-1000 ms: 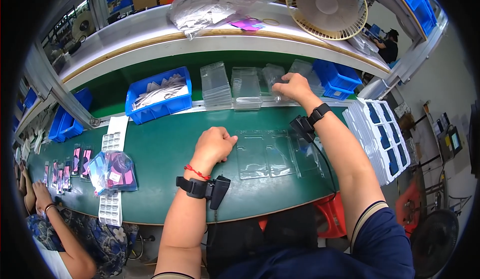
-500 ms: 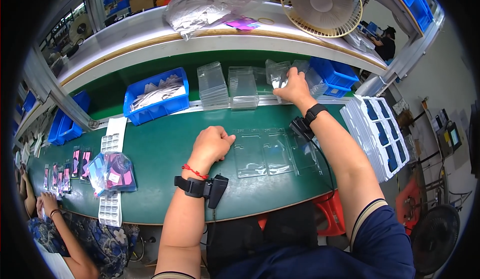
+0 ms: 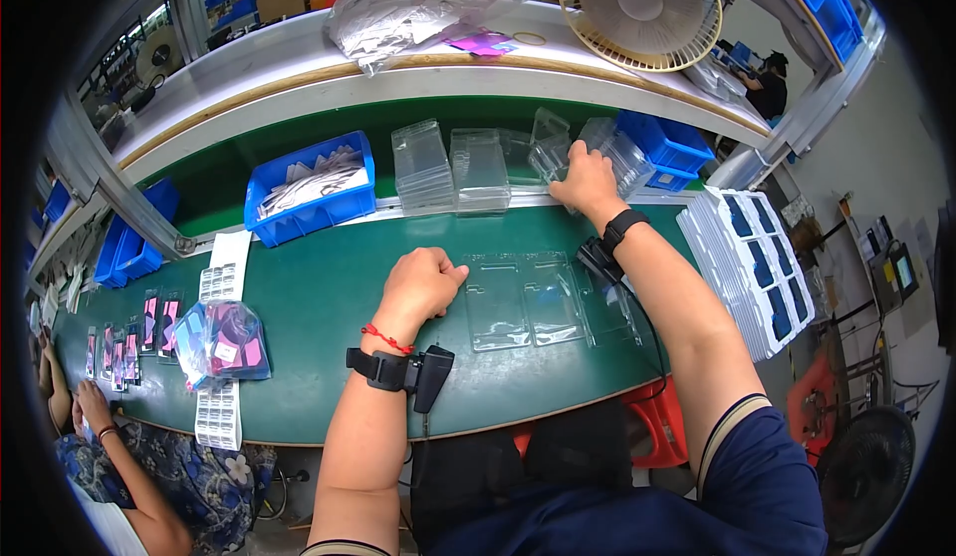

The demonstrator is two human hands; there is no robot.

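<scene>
My right hand [image 3: 588, 180] reaches to the back of the bench, its fingers bent around the edge of a clear plastic blister shell [image 3: 549, 148]. The shell stands tilted between other clear shells. Knuckles up, my left hand [image 3: 424, 283] rests curled on the green bench, with nothing seen in it. Just to its right lie flat clear blister shells [image 3: 498, 303], side by side and partly overlapping. Two stacks of clear shells, a left stack [image 3: 422, 170] and a right stack [image 3: 480, 172], lean at the back. More shells [image 3: 619, 161] stand right of my right hand.
A blue bin [image 3: 314, 208] holds pale flat pieces. Further left are a label strip [image 3: 219, 419], a bag of colourful packets [image 3: 234, 342] and a co-worker's hand [image 3: 95, 407]. White trays [image 3: 742, 267] stand at right, blue bins [image 3: 665, 148] behind. A shelf [image 3: 438, 70] overhangs the back.
My right hand has shifted slightly down and right at the back shells. The shell at its fingers now stands more upright. My left hand has stayed nearly still.
</scene>
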